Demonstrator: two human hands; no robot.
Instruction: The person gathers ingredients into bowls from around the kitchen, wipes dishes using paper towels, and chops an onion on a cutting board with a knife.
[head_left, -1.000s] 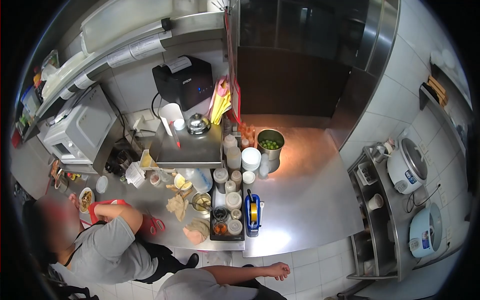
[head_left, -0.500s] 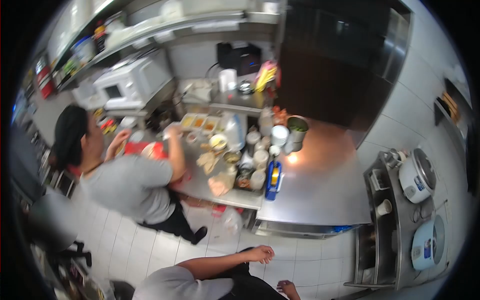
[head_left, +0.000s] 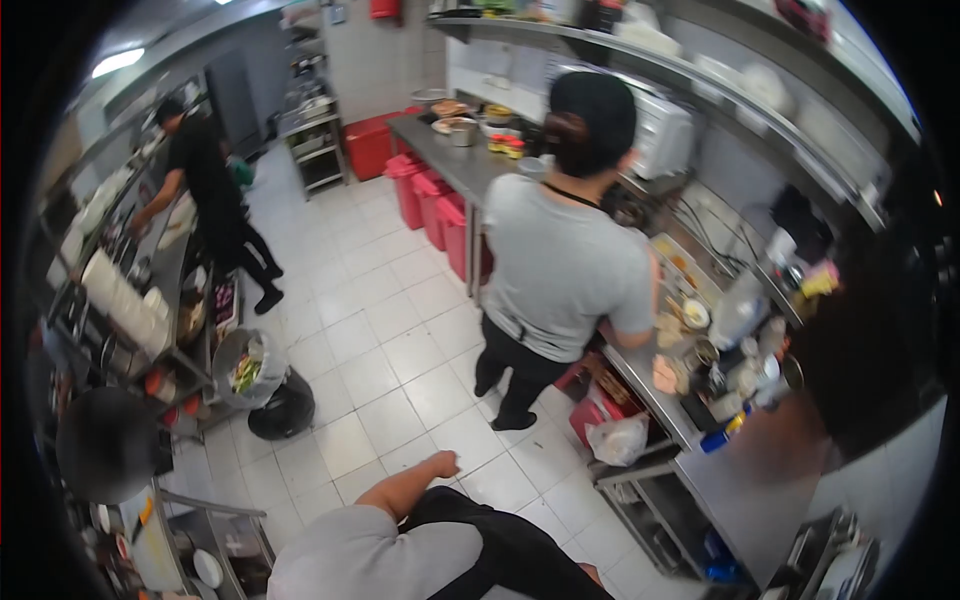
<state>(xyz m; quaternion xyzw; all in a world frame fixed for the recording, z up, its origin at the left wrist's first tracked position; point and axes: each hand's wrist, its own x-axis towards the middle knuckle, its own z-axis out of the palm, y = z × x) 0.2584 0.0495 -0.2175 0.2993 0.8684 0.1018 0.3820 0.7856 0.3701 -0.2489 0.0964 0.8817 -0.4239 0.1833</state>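
Note:
My left hand [head_left: 444,463] is held out over the tiled floor in front of my body, its fingers curled in and nothing visible in them. It touches nothing and is nearest to my black apron [head_left: 500,535]. Of my right side only a small patch of skin shows at the bottom edge, beside the apron; its fingers are hidden.
A co-worker in grey [head_left: 565,260] stands at the steel counter [head_left: 640,375]. Another, in black [head_left: 205,175], works at the left counter. A lined bin [head_left: 250,370] and black bag [head_left: 282,408] stand on the floor; red bins [head_left: 428,200] line the far counter. A steel worktop [head_left: 745,490] lies right.
The view has swung left, bringing the far aisle, second co-worker and bins into sight. My left hand appears further left with its fingers curled. My right hand's fingers have dropped out of sight.

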